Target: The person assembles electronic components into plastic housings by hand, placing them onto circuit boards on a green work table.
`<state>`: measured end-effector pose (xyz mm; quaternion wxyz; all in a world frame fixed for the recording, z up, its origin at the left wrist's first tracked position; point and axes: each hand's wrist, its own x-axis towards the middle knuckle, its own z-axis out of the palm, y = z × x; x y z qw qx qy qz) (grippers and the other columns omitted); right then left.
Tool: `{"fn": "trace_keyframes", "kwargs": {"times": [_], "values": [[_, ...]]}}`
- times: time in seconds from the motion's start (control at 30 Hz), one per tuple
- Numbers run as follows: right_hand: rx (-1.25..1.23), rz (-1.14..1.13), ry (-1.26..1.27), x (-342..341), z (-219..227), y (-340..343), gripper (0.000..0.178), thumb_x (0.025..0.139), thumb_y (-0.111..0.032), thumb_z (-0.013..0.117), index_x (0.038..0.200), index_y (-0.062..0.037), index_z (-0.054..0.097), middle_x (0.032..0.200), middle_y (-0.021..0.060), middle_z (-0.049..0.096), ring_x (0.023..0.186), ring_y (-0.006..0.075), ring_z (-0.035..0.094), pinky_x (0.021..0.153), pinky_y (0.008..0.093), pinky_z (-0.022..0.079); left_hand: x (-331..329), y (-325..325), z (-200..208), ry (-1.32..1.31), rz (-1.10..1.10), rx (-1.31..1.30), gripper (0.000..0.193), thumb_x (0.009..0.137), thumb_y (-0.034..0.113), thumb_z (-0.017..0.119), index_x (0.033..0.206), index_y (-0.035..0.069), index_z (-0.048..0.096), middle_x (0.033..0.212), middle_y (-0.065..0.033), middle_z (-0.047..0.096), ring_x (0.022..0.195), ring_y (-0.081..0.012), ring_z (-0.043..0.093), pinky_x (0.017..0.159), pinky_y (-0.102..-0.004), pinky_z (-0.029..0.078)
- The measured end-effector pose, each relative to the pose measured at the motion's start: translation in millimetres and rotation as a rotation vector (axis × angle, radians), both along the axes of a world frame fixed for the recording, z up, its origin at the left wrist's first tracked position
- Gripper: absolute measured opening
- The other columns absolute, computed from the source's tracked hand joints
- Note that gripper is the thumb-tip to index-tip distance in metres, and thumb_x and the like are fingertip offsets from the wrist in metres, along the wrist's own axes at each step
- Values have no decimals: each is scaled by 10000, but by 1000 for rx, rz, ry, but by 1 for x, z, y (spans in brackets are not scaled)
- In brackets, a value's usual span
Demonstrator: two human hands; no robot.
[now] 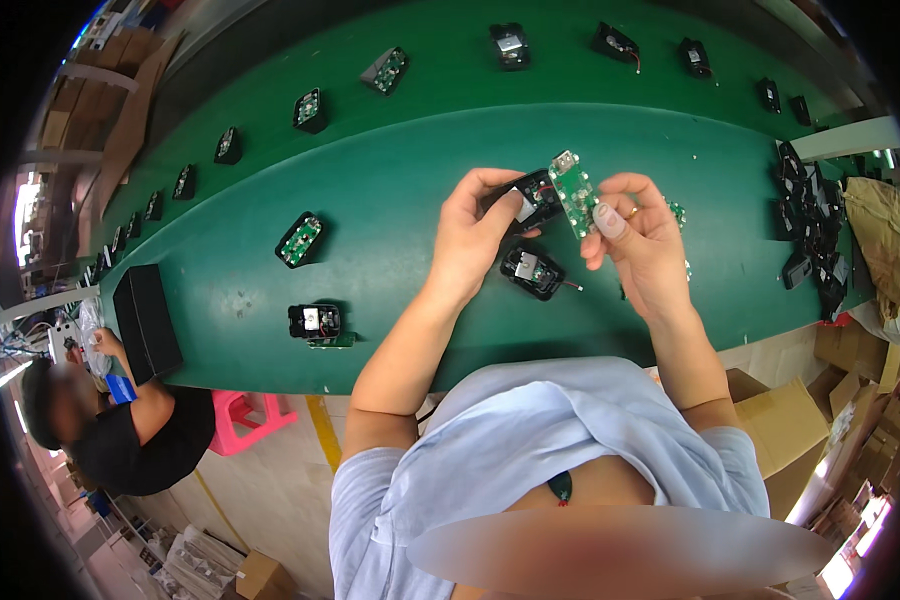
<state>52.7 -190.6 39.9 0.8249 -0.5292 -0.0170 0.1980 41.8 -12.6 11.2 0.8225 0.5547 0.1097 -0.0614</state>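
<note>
Over the green table, my left hand (477, 232) is closed around a small black plastic housing (541, 200), with the thumb on a pale block inside it. My right hand (638, 225) pinches a green circuit board (574, 194) between thumb and fingers. The board is tilted upright, its metal connector at the top, right beside the housing. Whether the two are joined by wires I cannot tell. Just below my hands lies another open black housing (532, 272) with a silvery block and a short wire. Further green boards (678, 213) are partly hidden behind my right hand.
On the table's left are a housing with a board in it (300, 240) and another housing (315, 321) touching a board. More housings (510, 46) line the far green strip. Black parts are heaped (815, 230) at the right end. A co-worker (135, 420) sits at the left.
</note>
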Motion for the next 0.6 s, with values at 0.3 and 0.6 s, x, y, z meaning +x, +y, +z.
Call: {"fn": "trace_keyframes", "kwargs": {"times": [0.3,0.6], "values": [[-6,-3,40,2,-4,5,196,892,-82,541,1060,-29,456,774,70,573,653,142,609,573,254,499,-2,5,-1,-7,-13,-21,174,874,30,497,1036,-32,511,989,-121,581,864,-165,594,685,-288,556],[14,-5,82,3,-10,2,189,895,-87,538,1056,-27,458,810,72,573,680,141,613,581,244,498,-3,3,-4,-36,16,33,160,884,25,478,1027,-37,519,963,-108,583,816,-152,596,686,-287,548]]}}
